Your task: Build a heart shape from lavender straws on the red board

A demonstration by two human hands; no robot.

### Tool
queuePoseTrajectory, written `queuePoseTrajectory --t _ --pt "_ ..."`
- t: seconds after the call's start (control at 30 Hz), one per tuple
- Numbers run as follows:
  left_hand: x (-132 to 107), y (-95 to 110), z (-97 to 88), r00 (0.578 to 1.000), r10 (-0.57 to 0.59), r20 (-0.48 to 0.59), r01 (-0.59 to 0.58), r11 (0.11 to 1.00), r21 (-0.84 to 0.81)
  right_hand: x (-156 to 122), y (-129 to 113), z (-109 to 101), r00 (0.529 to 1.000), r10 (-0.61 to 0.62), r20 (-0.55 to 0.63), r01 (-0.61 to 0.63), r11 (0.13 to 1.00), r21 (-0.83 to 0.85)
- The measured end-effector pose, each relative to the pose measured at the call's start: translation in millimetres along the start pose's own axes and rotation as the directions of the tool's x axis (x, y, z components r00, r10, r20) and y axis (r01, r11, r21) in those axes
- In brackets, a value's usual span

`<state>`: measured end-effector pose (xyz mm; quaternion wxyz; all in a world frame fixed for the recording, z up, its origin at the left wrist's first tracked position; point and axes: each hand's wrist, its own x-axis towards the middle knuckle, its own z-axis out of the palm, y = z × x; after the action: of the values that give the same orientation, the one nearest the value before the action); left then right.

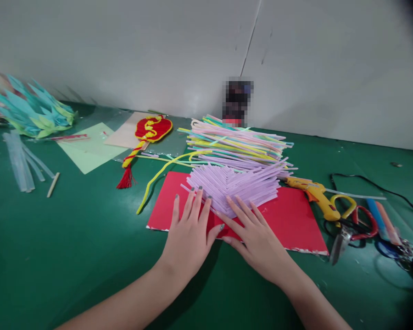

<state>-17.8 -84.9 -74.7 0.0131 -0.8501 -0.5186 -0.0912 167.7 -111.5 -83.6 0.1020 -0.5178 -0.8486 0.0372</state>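
Note:
Lilac pipe cleaners (237, 183) lie in a V-shaped, leaf-like layer on a red board (289, 215) with a worn white front edge. My left hand (189, 224) rests flat, fingers spread, its fingertips at the layer's lower left edge. On the other side, my right hand (253, 233) lies with its fingers stretched out over the lower right edge. Both thumbs point inward and nearly meet on the red board. Behind the layer is a heap of loose pipe cleaners (241, 142) in pink, yellow, green and lilac.
To the right lie a yellow glue gun (313, 192), scissors (358, 222) and keys (404, 250). At the left are clear glue sticks (19, 162), green paper (92, 146) and a turquoise leafy craft (37, 110). A red-yellow fan ornament (153, 129) lies behind. A white wall (124, 55) bounds the green table (89, 238).

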Motion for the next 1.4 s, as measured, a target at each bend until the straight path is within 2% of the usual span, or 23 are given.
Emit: queuePoseTrajectory --t 0.47,0.63,1.17,1.4 --pt "1 0 -9.6 0.998 0.032 -0.046 -0.035 0.998 -0.058 0 0 0 1.0 -0.002 0.016 0.002 1.0 -0.013" --pt "1 0 -10.0 1.0 0.013 -0.008 -0.013 0.998 -0.06 0 0 1 1.0 0.004 0.012 -0.004 1.0 -0.018" --pt "6 -10 6.8 0.999 -0.052 -0.012 0.052 0.998 0.047 0 -1 0 1.0 0.002 0.014 -0.002 0.999 -0.049" --pt "5 -8 9.5 1.0 -0.009 0.012 0.008 0.999 0.031 0 0 1 1.0 0.006 0.019 -0.005 1.0 -0.027"
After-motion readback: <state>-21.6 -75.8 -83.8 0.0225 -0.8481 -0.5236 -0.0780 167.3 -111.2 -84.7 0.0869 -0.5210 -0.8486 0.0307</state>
